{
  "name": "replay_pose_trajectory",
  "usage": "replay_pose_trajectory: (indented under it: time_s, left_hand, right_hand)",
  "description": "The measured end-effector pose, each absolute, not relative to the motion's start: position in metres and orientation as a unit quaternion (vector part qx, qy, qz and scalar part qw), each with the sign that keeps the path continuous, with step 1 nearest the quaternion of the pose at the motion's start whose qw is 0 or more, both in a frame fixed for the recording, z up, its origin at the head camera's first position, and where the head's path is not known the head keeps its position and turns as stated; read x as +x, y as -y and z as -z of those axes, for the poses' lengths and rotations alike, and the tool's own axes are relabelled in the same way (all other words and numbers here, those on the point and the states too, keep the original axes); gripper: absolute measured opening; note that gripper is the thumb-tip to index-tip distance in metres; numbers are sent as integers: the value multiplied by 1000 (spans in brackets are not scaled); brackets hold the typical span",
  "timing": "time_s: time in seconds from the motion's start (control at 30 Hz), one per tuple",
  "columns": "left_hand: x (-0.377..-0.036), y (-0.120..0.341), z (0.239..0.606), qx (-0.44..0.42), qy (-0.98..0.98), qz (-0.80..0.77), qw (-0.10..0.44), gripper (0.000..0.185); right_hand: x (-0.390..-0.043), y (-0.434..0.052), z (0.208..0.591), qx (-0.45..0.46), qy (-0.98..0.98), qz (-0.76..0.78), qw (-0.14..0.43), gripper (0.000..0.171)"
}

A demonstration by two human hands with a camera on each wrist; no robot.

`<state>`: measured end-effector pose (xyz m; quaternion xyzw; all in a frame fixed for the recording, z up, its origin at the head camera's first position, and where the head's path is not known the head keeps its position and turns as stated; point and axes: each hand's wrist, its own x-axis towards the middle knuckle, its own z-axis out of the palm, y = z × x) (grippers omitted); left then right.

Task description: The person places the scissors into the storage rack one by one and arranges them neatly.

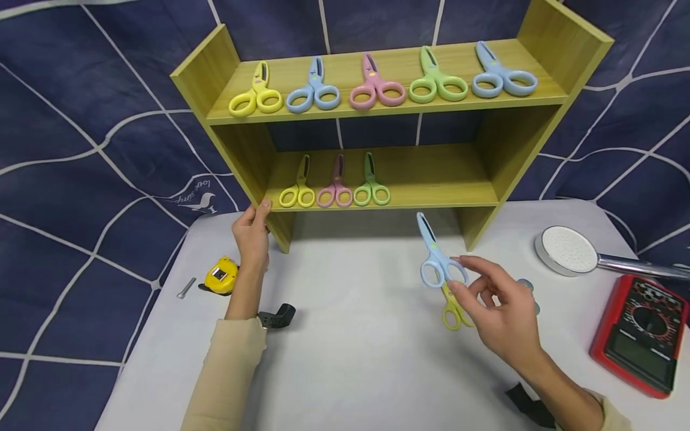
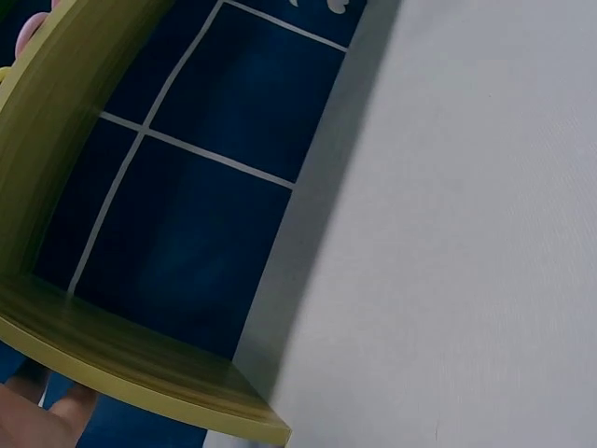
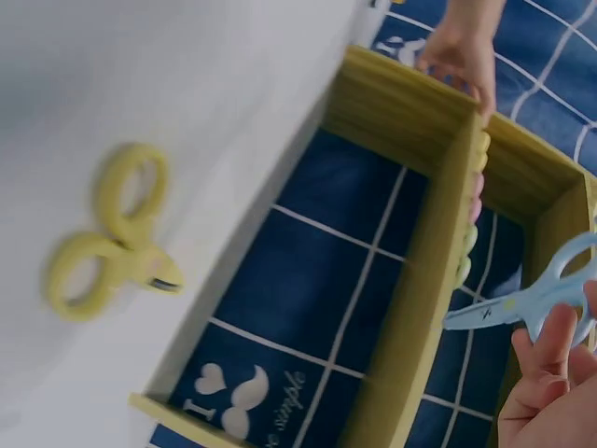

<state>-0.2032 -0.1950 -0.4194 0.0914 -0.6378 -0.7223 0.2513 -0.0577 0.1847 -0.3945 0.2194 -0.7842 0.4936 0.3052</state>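
A yellow-green wooden shelf [image 1: 487, 179] stands on the white table [image 1: 350, 359]. Its top board carries a row of several scissors [image 1: 376, 88]; the lower board holds yellow [image 1: 298, 193], pink [image 1: 335, 191] and green [image 1: 371, 189] pairs. My left hand [image 1: 259, 216] grips the shelf's left side panel near its foot, and also shows in the right wrist view [image 3: 462, 51]. My right hand [image 1: 457, 274] pinches the handle of blue scissors [image 1: 435, 258], blade pointing up, just in front of the shelf. Another yellow pair [image 1: 453, 311] lies on the table under that hand [image 3: 107, 233].
Left of my left arm lie a yellow tape measure [image 1: 220, 275] and a small metal bolt [image 1: 185, 288]. A black clip [image 1: 277, 316] sits by the left wrist. At right rest a chrome shower head [image 1: 566, 250] and a red multimeter [image 1: 638, 335].
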Motion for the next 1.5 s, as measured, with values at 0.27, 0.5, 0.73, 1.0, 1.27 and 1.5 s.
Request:
replay_pose_trajectory:
  time_s: [0.27,0.5,0.73,1.0,1.27,1.5]
  left_hand:
    - [-204,195,419,81,636,727,246,28]
    - [-203,197,419,88,643,718,251,28]
    - [-202,196,419,86,646,719,242,33]
    - [-204,194,418,79,642,723,242,33]
    - [-204,195,416,92,628,737,231,32]
    - [-203,194,417,106,626,740,222,29]
  right_hand:
    - [-93,-173,385,183,799,-490,298,48]
    - [-132,-163,384,208,816,-420,339,40]
    - [-164,-158,373,218,832,-388,331,42]
    - [-179,-155,369,177,855,-421,245,44]
    - [-182,-155,367,171,867,-414,217,41]
    - [-166,-160,376,184,852,-412,265,33]
